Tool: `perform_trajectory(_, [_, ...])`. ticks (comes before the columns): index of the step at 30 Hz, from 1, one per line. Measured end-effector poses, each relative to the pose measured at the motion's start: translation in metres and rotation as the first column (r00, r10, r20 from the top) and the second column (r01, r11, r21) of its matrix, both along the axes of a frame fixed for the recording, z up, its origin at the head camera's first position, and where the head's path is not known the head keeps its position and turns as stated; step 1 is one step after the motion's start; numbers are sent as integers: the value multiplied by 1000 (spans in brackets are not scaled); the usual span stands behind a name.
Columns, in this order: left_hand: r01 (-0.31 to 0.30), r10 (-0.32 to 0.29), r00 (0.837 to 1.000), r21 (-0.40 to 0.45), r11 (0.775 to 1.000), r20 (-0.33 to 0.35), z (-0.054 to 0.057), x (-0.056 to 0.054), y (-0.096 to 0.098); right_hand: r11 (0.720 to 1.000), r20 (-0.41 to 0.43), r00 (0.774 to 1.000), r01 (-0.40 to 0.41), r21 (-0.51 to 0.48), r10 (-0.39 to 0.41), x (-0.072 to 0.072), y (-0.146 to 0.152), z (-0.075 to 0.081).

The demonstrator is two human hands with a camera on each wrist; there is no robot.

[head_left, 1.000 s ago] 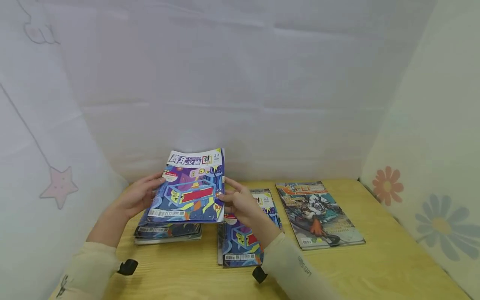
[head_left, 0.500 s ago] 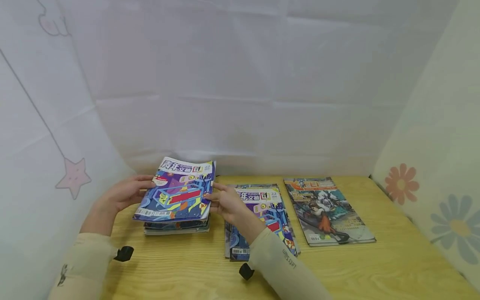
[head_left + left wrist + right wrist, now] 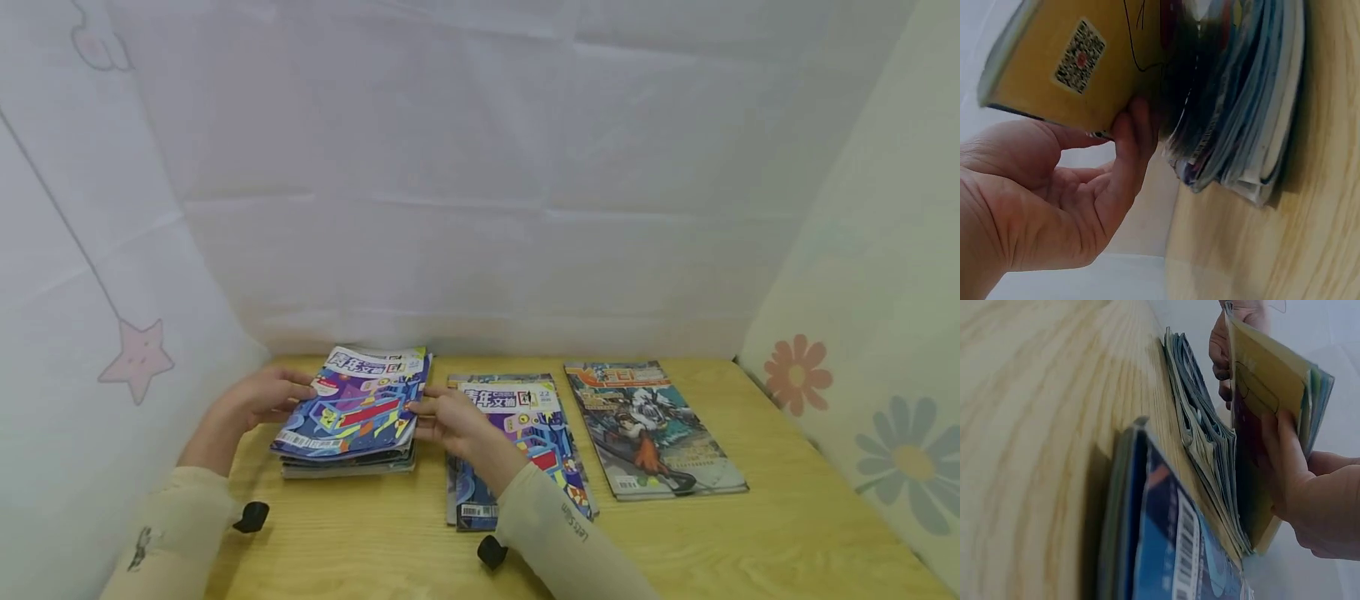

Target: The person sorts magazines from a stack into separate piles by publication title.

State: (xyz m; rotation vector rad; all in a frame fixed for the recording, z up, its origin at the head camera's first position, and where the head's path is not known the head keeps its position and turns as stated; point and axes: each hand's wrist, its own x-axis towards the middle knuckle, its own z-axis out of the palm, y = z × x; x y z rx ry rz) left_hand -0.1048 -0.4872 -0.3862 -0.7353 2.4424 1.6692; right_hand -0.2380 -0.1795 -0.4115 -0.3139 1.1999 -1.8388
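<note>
A purple-and-blue magazine (image 3: 358, 410) with a white title band lies level just over a stack of magazines (image 3: 348, 470) at the left of the table. My left hand (image 3: 262, 398) grips its left edge, and my right hand (image 3: 459, 423) pinches its right edge. From the left wrist, the magazine's yellow back cover (image 3: 1041, 81) shows a printed square code, with fingers (image 3: 1129, 144) under it. In the right wrist view the same yellow cover (image 3: 1266, 362) tilts away from the stack (image 3: 1194, 406), touching or nearly touching it along one side.
A pile of similar purple magazines (image 3: 517, 417) lies right of the stack, partly behind my right forearm. Farther right is a comic-style magazine (image 3: 652, 433) with an orange title. White cloth (image 3: 487, 208) hangs behind the wooden table (image 3: 360, 542).
The held magazine has come down and slightly left, from above the stack to close on top of it. Both hands moved down with it, still holding its sides.
</note>
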Motion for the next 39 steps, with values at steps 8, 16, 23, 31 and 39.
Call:
perform_trajectory(8, [-73,69,995,-55,996,-68,-8,-2,4,1000,-65,998,-9,14,10,-2,0,-6])
perform_trajectory(16, [-111,91,988,-153,982,-127,-14,-5,12,995,-162,984,-61,76,72,5,6,-2])
perform_trajectory(23, [-118,64,982,-316,941,-178,-14,-7,11,995,-299,952,-37,88,62,8,15,11])
perform_trajectory(31, [-186,103,974,-448,874,-204,-16,-6,17,1000,-331,943,-25,19,30,4,41,30])
perform_trajectory(39, [-122,-9,971,-528,840,-239,12,-14,48,998,-289,957,10,-62,-27,-12,75,44])
